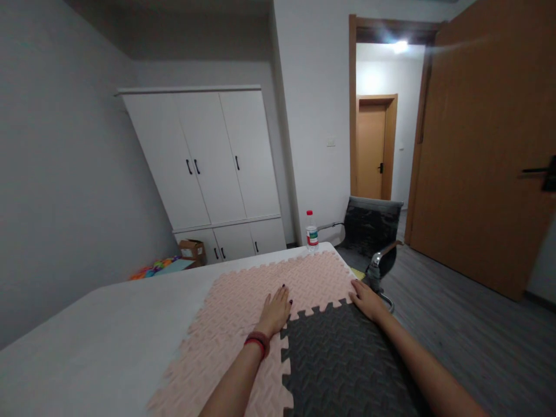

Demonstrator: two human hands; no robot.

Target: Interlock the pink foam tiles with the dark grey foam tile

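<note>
Pink foam mat tiles (234, 324) with a raised pattern and toothed edges lie on a white table. A black foam mat tile (339, 359) lies in front of me, its far and left edges running along the pink ones. My left hand (276, 310) rests flat on the pink mat by the black tile's far left corner, fingers stretched out. At the table's right edge, my right hand (365, 297) lies over the side of the pink mat near the black tile's far right corner, fingers extended. Neither hand holds anything.
A water bottle (311, 234) with a red cap stands at the table's far corner. Beyond the right edge is a black office chair (369, 231). A cardboard box (192, 250) sits behind the table (108, 330), before a white wardrobe (208, 156). An open wooden door (486, 156) is at right.
</note>
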